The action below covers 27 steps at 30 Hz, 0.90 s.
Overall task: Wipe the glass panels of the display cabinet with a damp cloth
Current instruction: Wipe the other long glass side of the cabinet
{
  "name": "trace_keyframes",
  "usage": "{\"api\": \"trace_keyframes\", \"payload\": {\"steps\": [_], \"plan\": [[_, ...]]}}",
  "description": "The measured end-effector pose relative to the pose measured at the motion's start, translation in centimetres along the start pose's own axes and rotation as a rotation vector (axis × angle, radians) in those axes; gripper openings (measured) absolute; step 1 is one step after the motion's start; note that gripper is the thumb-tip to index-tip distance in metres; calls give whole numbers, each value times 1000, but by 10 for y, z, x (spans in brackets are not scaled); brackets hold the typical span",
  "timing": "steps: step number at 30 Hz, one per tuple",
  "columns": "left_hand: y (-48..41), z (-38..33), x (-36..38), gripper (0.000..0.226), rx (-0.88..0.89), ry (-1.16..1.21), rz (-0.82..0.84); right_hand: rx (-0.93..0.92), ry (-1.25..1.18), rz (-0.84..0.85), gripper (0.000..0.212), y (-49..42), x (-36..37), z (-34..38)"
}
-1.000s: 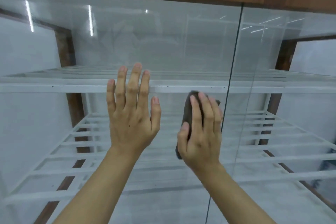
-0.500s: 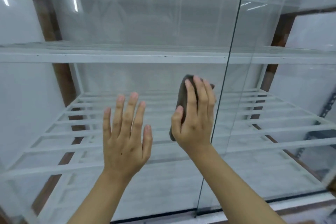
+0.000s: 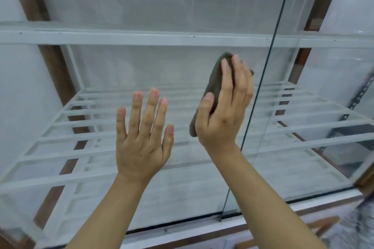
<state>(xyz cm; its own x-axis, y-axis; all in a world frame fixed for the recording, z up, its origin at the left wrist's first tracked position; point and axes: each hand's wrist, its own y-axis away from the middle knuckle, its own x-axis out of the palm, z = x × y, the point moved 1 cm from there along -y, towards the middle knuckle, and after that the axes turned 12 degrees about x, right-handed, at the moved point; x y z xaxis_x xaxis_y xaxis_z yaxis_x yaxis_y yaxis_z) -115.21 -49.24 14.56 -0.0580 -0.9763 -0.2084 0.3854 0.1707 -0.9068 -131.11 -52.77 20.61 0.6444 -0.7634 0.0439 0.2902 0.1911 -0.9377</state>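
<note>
Head view: at centre frame the right hand (image 3: 220, 119) grips a folded dark grey cloth (image 3: 217, 79) against the clear glass panel (image 3: 141, 6), just left of its dark vertical edge (image 3: 261, 91). At lower centre the left hand (image 3: 141, 143) is spread flat and empty, with bare glass running to its left.

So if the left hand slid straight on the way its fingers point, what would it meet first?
Probably nothing: the left hand points up along the clear glass panel, and that stretch looks free. The white horizontal shelf bar above seems to sit behind the glass.
</note>
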Motion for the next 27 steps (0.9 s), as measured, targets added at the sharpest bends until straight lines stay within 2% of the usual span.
{"api": "trace_keyframes", "payload": {"steps": [2, 7, 9, 13, 15, 19, 22, 25, 27], "plan": [[1, 0, 0, 64, -6, 8, 1, 2, -16, -1, 50, 3, 3, 5], [0, -1, 1, 65, -10, 17, 11, -139, 139, 191, 49, 108, -16, -39], [1, -2, 1, 64, -14, 17, 15, -102, 111, 150, 51, 92, -16, -38], [1, -1, 1, 65, -8, -1, 6, 54, -16, -57, 50, 6, 2, 1], [1, -1, 1, 65, -2, -3, 0, -24, -28, 1, 50, 8, 6, 11], [2, 0, 1, 64, 6, -13, -4, -266, 165, 215, 52, 97, -11, -31], [1, -1, 1, 64, 5, -16, -3, -172, 139, 144, 50, 82, -18, -46], [1, 0, 0, 64, 2, -8, -2, 2, 9, -23, 49, 15, -7, -18], [0, 2, -1, 64, -2, -6, -2, 29, -50, -24, 50, 3, 3, 2]]}}
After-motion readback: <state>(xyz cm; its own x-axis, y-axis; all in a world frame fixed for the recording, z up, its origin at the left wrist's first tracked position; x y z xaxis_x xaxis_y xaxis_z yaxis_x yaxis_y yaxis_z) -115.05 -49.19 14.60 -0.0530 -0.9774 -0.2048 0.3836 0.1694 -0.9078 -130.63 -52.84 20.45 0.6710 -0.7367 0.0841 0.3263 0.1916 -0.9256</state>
